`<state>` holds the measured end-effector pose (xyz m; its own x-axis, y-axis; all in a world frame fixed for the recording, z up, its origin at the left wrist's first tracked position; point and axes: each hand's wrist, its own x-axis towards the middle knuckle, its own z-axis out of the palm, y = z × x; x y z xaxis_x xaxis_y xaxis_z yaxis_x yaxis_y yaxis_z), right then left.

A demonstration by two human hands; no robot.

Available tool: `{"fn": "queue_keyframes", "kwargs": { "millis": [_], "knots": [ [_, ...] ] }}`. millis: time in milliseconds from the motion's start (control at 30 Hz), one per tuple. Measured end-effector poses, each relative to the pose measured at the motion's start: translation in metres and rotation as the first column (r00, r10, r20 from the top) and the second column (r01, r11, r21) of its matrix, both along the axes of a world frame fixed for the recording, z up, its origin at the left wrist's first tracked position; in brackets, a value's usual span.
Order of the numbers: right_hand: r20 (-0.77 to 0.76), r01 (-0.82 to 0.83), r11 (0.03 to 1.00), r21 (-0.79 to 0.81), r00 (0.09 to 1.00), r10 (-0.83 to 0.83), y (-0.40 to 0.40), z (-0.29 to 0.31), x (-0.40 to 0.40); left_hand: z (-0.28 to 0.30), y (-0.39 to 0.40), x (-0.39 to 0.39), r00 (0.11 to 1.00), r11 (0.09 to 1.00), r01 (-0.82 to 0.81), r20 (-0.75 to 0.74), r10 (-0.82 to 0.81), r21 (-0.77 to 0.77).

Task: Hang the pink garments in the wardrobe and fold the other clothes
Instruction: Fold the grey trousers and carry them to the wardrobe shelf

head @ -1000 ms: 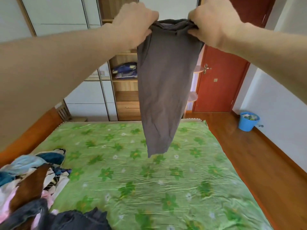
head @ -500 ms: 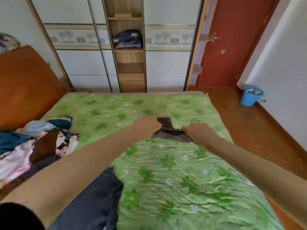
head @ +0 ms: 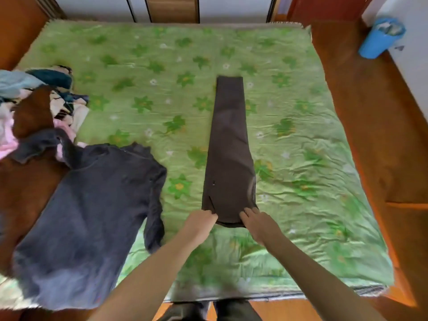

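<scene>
Dark grey-brown trousers (head: 228,144) lie flat and lengthwise on the green flowered bed cover (head: 301,140), folded leg on leg, hem pointing to the far side. My left hand (head: 201,222) and my right hand (head: 256,222) pinch the two corners of the waistband at the near end. A dark navy long-sleeved top (head: 92,209) is spread out to the left. Further left sits a mixed heap of clothes (head: 39,105) with pink fabric (head: 9,144) showing in it.
The wardrobe (head: 172,8) stands beyond the bed's far edge. A blue bin (head: 379,38) stands on the wooden floor at the upper right. A brown garment (head: 25,177) lies at the bed's left side.
The trousers went from hanging in the air in both hands to lying stretched out on the bed. My hands came down and back toward the near edge with the waistband.
</scene>
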<state>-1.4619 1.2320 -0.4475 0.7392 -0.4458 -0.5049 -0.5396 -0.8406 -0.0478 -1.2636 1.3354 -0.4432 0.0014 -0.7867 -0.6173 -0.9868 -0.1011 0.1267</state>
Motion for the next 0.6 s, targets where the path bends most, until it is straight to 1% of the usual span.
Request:
{"fn": "queue_keyframes", "kwargs": {
  "millis": [67,167,267,333,400,467,500,567,600],
  "knots": [
    [-0.006,-0.025,1.0,-0.006,1.0,0.025,0.013,-0.03,-0.015,-0.024,0.012,-0.011,1.0,1.0,0.006,-0.005,-0.006,0.019],
    [-0.063,-0.025,0.999,0.026,0.998,0.026,0.028,-0.062,-0.029,-0.056,0.026,-0.024,1.0,1.0,0.017,-0.015,-0.017,0.026],
    [-0.162,0.016,0.997,0.071,0.987,-0.004,0.037,-0.088,-0.036,-0.086,0.034,-0.028,0.998,0.999,0.034,-0.046,-0.032,0.039],
    [-0.13,0.047,0.998,0.045,0.991,-0.041,0.047,-0.107,-0.042,-0.108,0.041,-0.027,0.998,1.0,0.005,-0.064,-0.004,0.013],
    [-0.11,0.037,0.997,0.074,0.994,-0.028,0.051,-0.125,-0.04,-0.132,0.047,-0.026,0.997,0.998,-0.021,-0.074,0.017,-0.051],
    [0.011,0.053,0.996,0.073,0.998,-0.054,0.048,-0.146,-0.033,-0.159,0.044,-0.023,0.995,0.98,-0.062,-0.085,0.047,-0.191],
    [0.109,0.063,0.997,0.053,0.992,-0.068,0.045,-0.157,-0.028,-0.172,0.04,-0.021,0.995,0.96,-0.077,-0.082,0.057,-0.269],
    [0.293,0.091,0.996,-0.012,0.952,-0.083,0.037,-0.178,-0.012,-0.196,0.026,-0.018,0.992,0.916,-0.113,-0.088,0.085,-0.385],
    [0.346,0.108,0.993,-0.048,0.934,-0.085,0.032,-0.188,-0.003,-0.207,0.018,-0.017,0.99,0.901,-0.131,-0.097,0.099,-0.414]
  ]
}}
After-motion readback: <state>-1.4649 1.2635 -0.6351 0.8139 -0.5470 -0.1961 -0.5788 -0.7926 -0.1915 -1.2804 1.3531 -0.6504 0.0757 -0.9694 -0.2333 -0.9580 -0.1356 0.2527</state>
